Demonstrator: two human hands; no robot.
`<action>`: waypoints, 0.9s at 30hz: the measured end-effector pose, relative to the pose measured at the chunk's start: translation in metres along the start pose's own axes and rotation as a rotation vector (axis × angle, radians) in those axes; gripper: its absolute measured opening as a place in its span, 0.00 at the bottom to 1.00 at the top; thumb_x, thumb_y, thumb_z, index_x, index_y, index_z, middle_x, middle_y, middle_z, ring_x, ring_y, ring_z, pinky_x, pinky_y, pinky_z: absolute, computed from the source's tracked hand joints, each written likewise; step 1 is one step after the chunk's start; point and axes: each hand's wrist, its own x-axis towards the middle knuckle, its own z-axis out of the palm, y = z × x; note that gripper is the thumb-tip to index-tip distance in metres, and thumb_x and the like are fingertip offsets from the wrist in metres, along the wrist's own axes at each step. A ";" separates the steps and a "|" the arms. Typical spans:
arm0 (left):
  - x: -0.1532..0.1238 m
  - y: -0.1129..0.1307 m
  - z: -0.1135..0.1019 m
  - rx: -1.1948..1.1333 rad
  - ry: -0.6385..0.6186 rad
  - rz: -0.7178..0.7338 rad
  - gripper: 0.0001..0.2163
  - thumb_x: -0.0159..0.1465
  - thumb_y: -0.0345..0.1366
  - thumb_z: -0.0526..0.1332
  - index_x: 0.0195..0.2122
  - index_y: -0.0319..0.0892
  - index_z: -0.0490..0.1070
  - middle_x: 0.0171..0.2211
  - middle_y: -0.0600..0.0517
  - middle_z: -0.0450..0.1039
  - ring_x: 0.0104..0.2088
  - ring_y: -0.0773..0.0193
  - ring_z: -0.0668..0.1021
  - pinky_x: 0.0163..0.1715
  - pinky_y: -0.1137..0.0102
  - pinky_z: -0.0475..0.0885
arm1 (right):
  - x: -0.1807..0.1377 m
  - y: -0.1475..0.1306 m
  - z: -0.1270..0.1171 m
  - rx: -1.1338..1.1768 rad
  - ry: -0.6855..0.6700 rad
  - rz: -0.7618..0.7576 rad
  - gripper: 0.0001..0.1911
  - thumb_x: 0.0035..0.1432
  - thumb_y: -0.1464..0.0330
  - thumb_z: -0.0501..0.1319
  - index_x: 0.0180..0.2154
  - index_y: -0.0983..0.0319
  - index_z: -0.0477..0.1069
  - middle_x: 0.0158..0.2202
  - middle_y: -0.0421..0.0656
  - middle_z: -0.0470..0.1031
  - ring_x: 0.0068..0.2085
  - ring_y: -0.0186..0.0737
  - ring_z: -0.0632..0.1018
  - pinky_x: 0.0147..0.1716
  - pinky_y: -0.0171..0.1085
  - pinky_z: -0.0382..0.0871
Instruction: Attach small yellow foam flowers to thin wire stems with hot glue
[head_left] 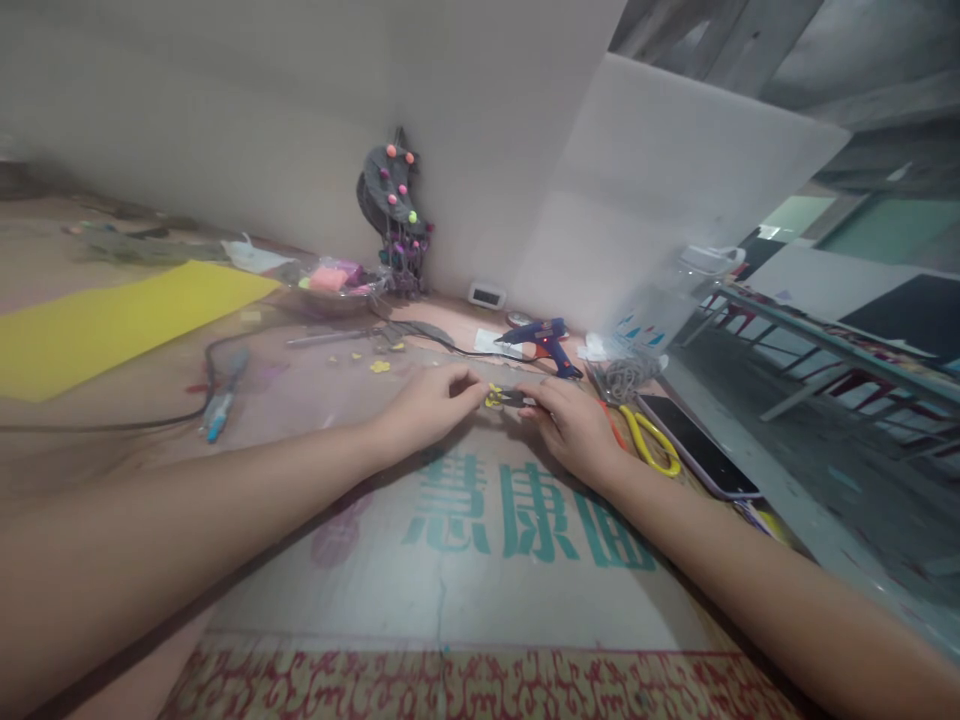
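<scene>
Near the middle of the board, my left hand pinches a small yellow flower-like piece between thumb and fingers. My right hand is closed around a small dark-tipped tool, whose tip meets the yellow piece. Blur and the fingers hide what kind of tool it is. Just beyond my left hand lies a yellow flower cutout, with smaller yellow bits around it. Behind my right hand, a blue glue gun rests with a small red light showing.
To the right are yellow looped handles, a phone and grey yarn. Yellow sheet, pen and black cord lie left. A grey moon ornament with pompoms hangs at the wall, above a small white clock-like device.
</scene>
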 end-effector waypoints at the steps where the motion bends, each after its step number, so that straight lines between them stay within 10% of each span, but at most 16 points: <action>1: 0.000 0.000 0.000 -0.006 -0.001 -0.004 0.13 0.63 0.43 0.54 0.30 0.40 0.72 0.28 0.53 0.74 0.29 0.64 0.72 0.31 0.70 0.63 | 0.000 0.000 0.000 -0.007 0.000 -0.004 0.14 0.66 0.65 0.54 0.46 0.64 0.72 0.37 0.49 0.77 0.39 0.46 0.76 0.38 0.42 0.70; 27: 0.001 -0.002 0.001 -0.012 -0.039 -0.019 0.13 0.62 0.44 0.54 0.30 0.41 0.72 0.28 0.53 0.74 0.30 0.63 0.72 0.31 0.70 0.63 | 0.003 0.002 -0.001 -0.096 -0.038 -0.034 0.11 0.64 0.70 0.55 0.42 0.63 0.75 0.30 0.46 0.75 0.34 0.43 0.74 0.34 0.38 0.65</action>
